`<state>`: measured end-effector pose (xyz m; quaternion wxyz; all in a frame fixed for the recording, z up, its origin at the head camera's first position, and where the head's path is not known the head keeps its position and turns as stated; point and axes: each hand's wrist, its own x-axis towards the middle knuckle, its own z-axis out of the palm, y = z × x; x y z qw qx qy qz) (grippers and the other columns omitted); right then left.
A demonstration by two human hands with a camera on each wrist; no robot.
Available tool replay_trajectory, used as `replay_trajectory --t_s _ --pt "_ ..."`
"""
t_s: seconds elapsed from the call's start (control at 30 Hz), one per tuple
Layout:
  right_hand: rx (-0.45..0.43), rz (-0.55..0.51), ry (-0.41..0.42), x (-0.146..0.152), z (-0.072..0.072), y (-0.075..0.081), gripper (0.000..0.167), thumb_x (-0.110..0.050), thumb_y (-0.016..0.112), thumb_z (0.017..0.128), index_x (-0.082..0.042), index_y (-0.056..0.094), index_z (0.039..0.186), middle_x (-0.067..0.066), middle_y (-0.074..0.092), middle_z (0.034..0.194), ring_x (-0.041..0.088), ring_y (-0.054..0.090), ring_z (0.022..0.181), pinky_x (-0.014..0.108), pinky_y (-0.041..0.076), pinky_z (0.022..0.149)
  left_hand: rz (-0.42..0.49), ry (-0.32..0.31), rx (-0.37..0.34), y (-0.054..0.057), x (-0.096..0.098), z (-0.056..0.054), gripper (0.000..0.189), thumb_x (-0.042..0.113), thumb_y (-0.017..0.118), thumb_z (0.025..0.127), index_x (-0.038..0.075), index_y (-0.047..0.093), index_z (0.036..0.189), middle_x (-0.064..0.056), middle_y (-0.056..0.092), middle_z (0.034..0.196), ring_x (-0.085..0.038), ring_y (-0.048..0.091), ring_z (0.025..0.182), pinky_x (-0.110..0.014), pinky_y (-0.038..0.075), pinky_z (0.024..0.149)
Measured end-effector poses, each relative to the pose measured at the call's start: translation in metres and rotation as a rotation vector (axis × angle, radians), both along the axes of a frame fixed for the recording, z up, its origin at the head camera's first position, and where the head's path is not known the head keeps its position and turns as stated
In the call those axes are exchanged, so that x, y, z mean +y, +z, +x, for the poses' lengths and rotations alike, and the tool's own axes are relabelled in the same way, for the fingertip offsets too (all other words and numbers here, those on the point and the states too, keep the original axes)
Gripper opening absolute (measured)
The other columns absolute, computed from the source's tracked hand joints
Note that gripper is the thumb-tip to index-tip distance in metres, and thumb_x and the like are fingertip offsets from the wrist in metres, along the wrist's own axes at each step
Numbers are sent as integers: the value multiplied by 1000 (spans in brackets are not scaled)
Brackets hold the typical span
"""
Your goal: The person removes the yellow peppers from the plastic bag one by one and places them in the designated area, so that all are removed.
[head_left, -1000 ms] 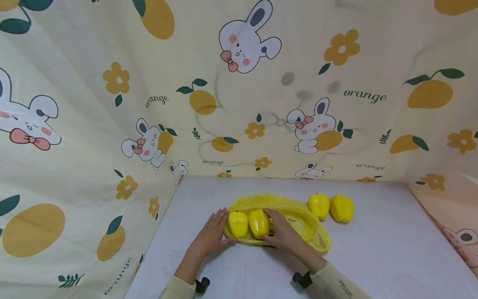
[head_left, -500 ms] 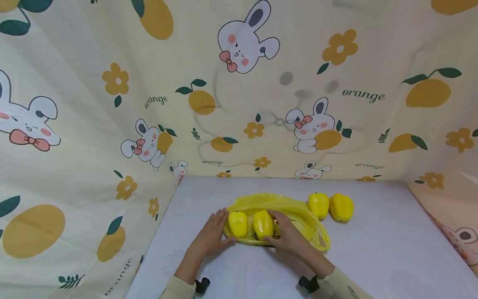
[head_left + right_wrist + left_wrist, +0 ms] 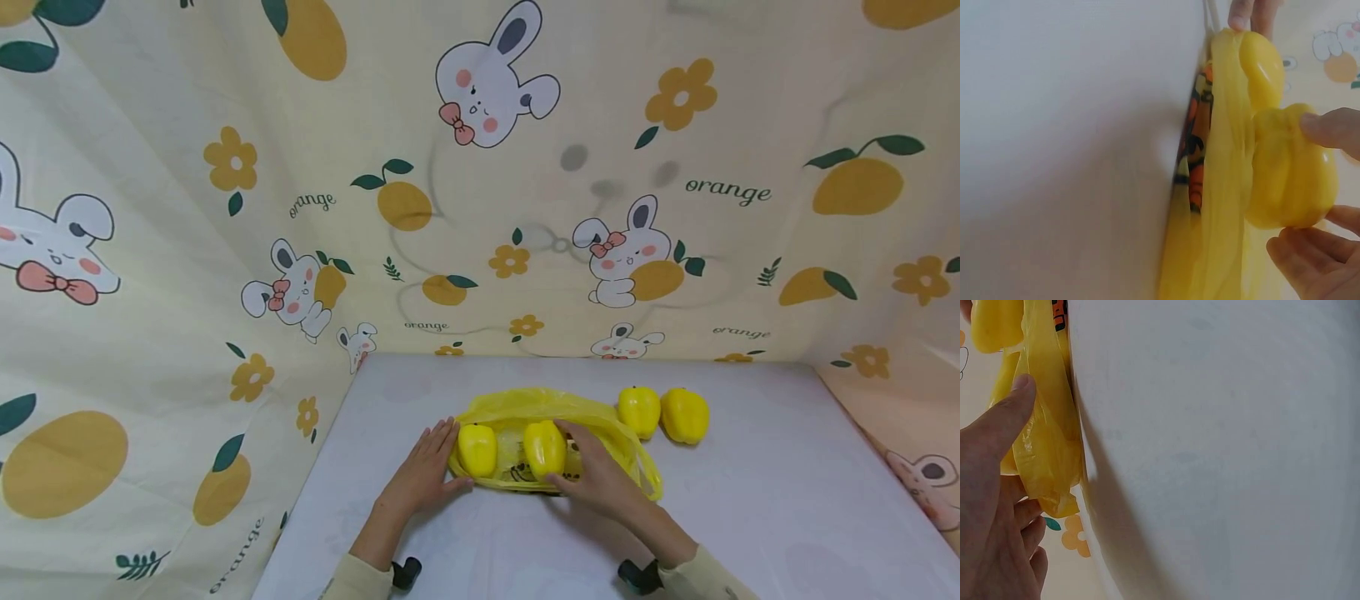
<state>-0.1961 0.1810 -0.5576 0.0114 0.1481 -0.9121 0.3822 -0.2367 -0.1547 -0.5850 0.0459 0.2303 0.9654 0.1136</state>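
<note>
On the yellow bag's (image 3: 543, 404) near side, the left sleeve (image 3: 356, 579) and right sleeve (image 3: 703, 577) are cream. Stubby black wrist cameras (image 3: 407, 573) sit at their ends.

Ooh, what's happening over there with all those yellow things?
Someone has both hands at a yellow plastic bag lying on the table. Their right hand grips a yellow pepper in the bag's open mouth. Their left hand touches the bag's left end, next to a second pepper. A third pepper and a fourth pepper sit outside the bag, on the table.
</note>
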Motion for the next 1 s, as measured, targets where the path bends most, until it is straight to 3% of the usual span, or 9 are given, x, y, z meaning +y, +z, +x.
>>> replay_trajectory --t_s 0.2,0.43,1.0 --pt "8 -4 -28 11 6 5 89 -29 90 90 -11 41 163 15 54 154 37 55 140 61 50 115 -12 11 -8 -1 0 0 105 65 69 98 6 23 171 -10 19 179 -27 18 166 -46 15 136" --pt "83 -34 -38 25 13 10 87 -23 91 89 -5 43 160 18 55 151 38 58 135 59 54 110 -3 19 -21 -1 0 0 106 66 69 97 7 23 172 -9 18 180 -27 18 166 -47 15 136" --pt "162 -33 -92 64 18 17 89 -12 91 87 2 40 159 25 51 153 45 57 132 66 53 108 -6 24 -22 1 1 0 106 65 70 97 7 23 171 -10 18 180 -27 18 166 -47 14 136"
